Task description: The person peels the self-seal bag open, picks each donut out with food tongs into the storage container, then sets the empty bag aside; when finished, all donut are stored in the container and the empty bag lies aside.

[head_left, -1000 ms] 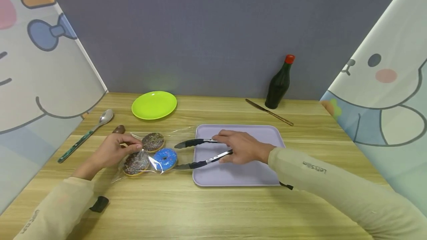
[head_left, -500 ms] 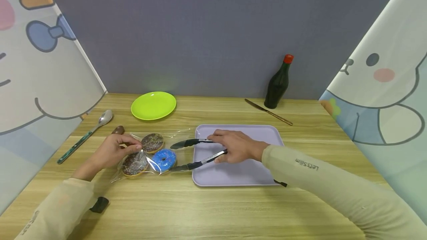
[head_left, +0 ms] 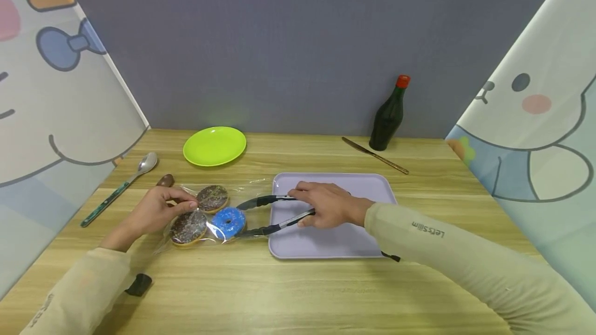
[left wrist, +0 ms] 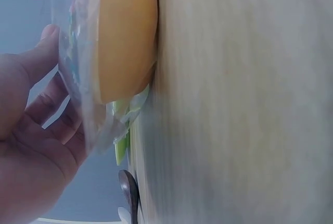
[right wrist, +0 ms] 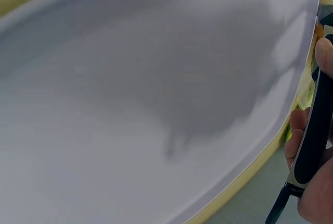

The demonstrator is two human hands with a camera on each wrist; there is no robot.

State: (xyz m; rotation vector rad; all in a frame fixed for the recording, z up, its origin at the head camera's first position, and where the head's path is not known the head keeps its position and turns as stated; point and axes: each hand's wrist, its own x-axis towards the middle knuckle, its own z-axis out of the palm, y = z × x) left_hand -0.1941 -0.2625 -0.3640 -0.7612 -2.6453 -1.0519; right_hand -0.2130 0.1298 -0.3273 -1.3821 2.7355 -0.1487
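Note:
Three doughnuts lie in a clear plastic bag (head_left: 253,190) on the table: a blue-iced doughnut (head_left: 229,222) and two chocolate ones, the nearer chocolate doughnut (head_left: 188,227) and the farther chocolate doughnut (head_left: 212,198). My left hand (head_left: 160,210) pinches the top film of the bag between thumb and fingers; the left wrist view shows a doughnut's tan side (left wrist: 127,36) beside it. Over the tray, my right hand (head_left: 328,203) grips black-and-silver tongs (head_left: 291,221). The arms of the tongs stand spread, their black tips inside the bag's mouth, at either side of the blue doughnut.
A lilac tray (head_left: 326,249) sits under the right hand. Behind are a lime plate (head_left: 215,147), a table knife (head_left: 374,155) and a dark bottle (head_left: 388,118) with a red cap. A green-handled spoon (head_left: 118,190) and a brown spoon (head_left: 166,180) lie at left.
My right hand has moved slightly left, bringing the tongs' tips deeper into the bag around the blue doughnut. The left hand keeps its pinch on the bag in the same place.

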